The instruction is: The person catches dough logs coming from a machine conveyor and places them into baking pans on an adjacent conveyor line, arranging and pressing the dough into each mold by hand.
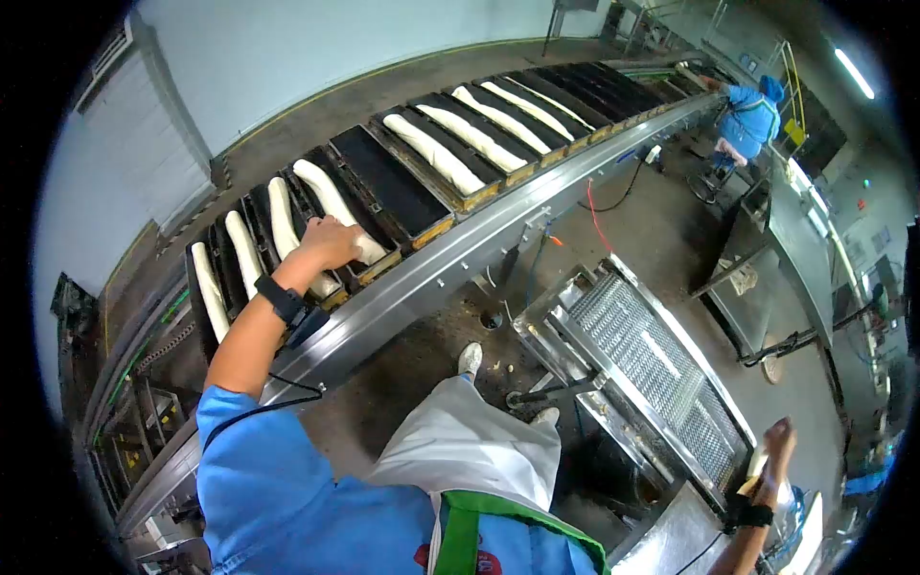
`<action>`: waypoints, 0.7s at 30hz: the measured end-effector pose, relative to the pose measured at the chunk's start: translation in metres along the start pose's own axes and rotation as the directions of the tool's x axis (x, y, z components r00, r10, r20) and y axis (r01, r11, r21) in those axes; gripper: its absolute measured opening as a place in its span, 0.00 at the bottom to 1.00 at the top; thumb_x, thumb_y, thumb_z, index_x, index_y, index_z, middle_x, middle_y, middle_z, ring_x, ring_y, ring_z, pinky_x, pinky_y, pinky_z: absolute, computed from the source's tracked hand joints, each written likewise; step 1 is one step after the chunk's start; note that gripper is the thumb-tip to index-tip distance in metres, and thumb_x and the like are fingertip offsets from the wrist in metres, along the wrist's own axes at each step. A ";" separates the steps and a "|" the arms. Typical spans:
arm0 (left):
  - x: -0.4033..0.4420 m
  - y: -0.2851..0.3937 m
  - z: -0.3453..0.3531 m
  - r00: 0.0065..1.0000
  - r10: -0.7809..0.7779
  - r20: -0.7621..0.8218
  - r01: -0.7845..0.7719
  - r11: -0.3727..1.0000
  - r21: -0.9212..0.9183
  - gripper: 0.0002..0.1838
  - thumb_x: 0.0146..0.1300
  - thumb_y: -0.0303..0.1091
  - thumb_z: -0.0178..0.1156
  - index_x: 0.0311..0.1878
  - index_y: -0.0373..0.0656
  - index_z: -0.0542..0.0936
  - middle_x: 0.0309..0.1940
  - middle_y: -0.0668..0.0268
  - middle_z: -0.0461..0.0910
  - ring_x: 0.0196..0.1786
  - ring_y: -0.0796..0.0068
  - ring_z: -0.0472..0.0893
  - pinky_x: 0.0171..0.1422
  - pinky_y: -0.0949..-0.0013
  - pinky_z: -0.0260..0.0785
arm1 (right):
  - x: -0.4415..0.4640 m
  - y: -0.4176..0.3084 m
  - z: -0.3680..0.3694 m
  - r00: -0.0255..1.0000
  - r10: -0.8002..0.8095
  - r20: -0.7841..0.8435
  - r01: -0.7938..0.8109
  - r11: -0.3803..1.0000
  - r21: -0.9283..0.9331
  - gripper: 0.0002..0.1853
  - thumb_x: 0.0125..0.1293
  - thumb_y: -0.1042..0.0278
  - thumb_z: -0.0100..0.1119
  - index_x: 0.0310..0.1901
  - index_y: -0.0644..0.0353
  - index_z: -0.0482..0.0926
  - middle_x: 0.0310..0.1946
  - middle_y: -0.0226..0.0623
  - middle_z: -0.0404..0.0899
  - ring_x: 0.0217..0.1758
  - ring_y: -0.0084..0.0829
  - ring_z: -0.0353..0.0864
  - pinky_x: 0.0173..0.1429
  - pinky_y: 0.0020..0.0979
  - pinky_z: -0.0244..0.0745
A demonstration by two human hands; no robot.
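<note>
My left hand (332, 243) reaches over the conveyor with its fingers bent down onto the near end of a long pale dough strip (326, 192). That strip lies in a narrow dark baking pan (385, 259). More dough strips (244, 249) lie in the pans to the left, and others (433, 153) lie further right. Low at the right, my right hand (779, 443) is raised beside the end of the metal mesh conveyor (661, 369), its fingers curled together. Something pale shows just below those fingers; whether they grip it is unclear.
The pans sit on a steel conveyor (460, 235) that curves away at both ends. A person in blue (747, 120) stands at its far right. Steel tables (795, 249) stand at right. A red cable (596, 216) hangs beside the conveyor.
</note>
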State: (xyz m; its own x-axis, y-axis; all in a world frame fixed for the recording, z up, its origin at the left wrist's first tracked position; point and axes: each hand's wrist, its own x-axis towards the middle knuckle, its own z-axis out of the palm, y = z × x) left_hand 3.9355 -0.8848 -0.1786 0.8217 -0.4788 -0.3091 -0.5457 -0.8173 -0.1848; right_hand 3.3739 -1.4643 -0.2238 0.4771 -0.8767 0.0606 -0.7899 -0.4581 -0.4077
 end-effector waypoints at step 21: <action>0.008 0.054 -0.038 0.968 -0.158 -0.195 0.118 0.972 -0.205 0.25 0.52 0.43 0.49 0.54 0.45 0.63 0.52 0.59 0.63 0.56 0.60 0.58 0.57 0.58 0.50 | 0.004 -0.503 0.090 0.062 -0.944 0.323 0.004 0.324 0.946 0.31 0.53 0.63 0.55 0.56 0.61 0.53 0.54 0.42 0.56 0.48 0.34 0.68 0.51 0.29 0.63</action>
State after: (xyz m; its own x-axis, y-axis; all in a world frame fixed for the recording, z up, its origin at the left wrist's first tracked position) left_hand 3.9183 -0.9452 -0.1552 0.9138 -0.3966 -0.0876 -0.4000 -0.9162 -0.0247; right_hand 3.8084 -1.2241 -0.1007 0.9001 0.4253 0.0943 0.1104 -0.0134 -0.9938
